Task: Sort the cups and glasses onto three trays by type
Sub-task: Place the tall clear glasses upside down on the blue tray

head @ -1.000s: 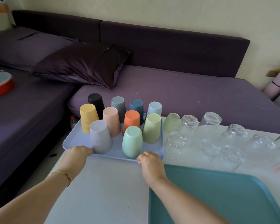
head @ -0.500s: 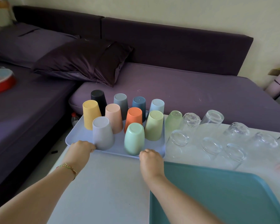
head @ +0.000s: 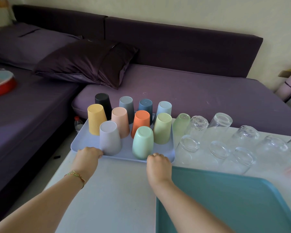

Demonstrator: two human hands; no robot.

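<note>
A pale blue tray at the table's far left corner carries several upturned coloured plastic cups, among them a grey cup and a mint cup in front. My left hand grips the tray's near edge beside the grey cup. My right hand grips the same edge near its right corner. To the right, a green tinted glass and several clear glasses stand upside down on the white table. A teal tray lies empty at the near right.
A purple sofa with a dark cushion runs behind and left of the table. A red-rimmed bowl sits on the left seat. A small bottle stands on the floor beyond the pale tray.
Both hands keep their hold on the pale blue tray's near edge. The tray and its cups sit slightly farther from me than one second ago.
</note>
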